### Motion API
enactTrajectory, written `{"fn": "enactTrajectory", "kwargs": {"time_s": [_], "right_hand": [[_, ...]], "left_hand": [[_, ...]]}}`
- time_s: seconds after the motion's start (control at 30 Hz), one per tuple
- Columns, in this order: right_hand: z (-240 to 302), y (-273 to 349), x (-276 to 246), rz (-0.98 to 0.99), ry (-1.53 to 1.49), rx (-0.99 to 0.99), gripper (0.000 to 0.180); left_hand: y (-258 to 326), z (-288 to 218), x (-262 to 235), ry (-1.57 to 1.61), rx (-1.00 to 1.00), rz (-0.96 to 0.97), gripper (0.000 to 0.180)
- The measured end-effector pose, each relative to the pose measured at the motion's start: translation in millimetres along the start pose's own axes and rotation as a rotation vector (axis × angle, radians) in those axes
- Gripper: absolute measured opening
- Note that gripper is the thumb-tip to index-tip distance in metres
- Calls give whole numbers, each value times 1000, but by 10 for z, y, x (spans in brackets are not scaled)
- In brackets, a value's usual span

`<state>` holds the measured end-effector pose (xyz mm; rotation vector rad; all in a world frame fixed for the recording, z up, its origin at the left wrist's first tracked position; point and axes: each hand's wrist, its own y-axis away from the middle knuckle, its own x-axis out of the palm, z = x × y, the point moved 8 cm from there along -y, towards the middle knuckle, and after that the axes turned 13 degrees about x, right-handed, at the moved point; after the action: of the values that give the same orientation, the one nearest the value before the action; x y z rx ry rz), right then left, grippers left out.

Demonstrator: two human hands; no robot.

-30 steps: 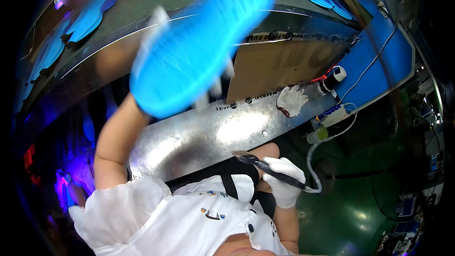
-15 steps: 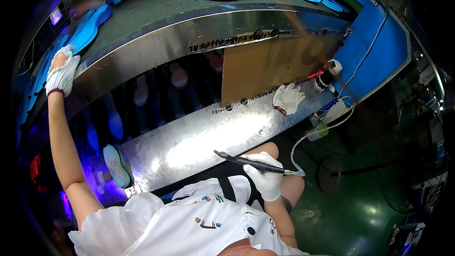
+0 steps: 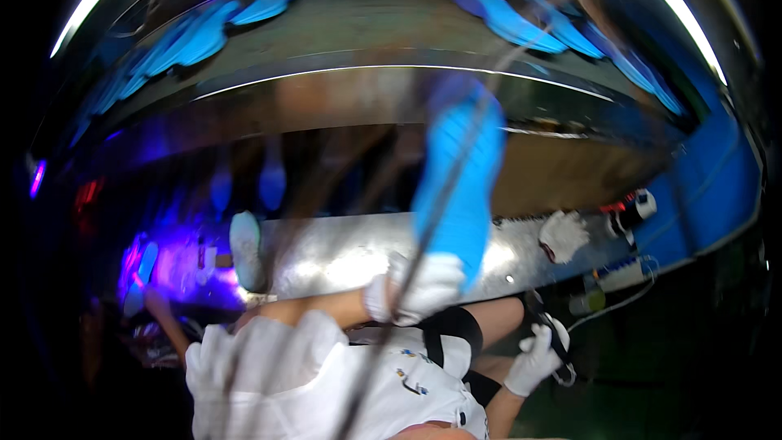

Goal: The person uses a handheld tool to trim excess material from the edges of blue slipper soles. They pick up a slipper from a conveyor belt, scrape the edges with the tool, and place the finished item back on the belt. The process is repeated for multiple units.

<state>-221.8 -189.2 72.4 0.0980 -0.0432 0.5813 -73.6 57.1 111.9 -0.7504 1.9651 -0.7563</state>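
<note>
My left hand point(image 3: 432, 287), in a white knit glove, grips the near end of a bright blue shoe sole point(image 3: 460, 175). The sole stands up lengthwise in front of me over the metal ledge point(image 3: 350, 257), blurred by motion. Down at the right, beside my knee, my gloved right hand point(image 3: 531, 360) is closed around a black pen-shaped tool point(image 3: 559, 341) with a pale cord. The tool's tip is hard to make out.
More blue soles point(image 3: 509, 23) lie on the dark conveyor belt point(image 3: 375, 37). On the ledge are a pale sole point(image 3: 246, 250) and a loose white glove point(image 3: 564, 236). A cardboard sheet point(image 3: 562, 171) stands behind. At far left, another person's hand point(image 3: 159, 305) is near a blue sole point(image 3: 147, 267) under purple light.
My left hand has come back from the belt at far left to the front of my body, bringing a blue sole. My right hand has moved right and lower with the tool. The view has shifted.
</note>
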Motion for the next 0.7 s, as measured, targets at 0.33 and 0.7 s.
{"fn": "enactTrajectory", "kwargs": {"time_s": [0.33,0.7], "right_hand": [[-302,-163,3,55,-46,59,22],[-374,-220,311,59,182,122,14]], "left_hand": [[846,921,770,847,-1138,-590,51],[572,967,1792,1942,-1604,-689,108]]}}
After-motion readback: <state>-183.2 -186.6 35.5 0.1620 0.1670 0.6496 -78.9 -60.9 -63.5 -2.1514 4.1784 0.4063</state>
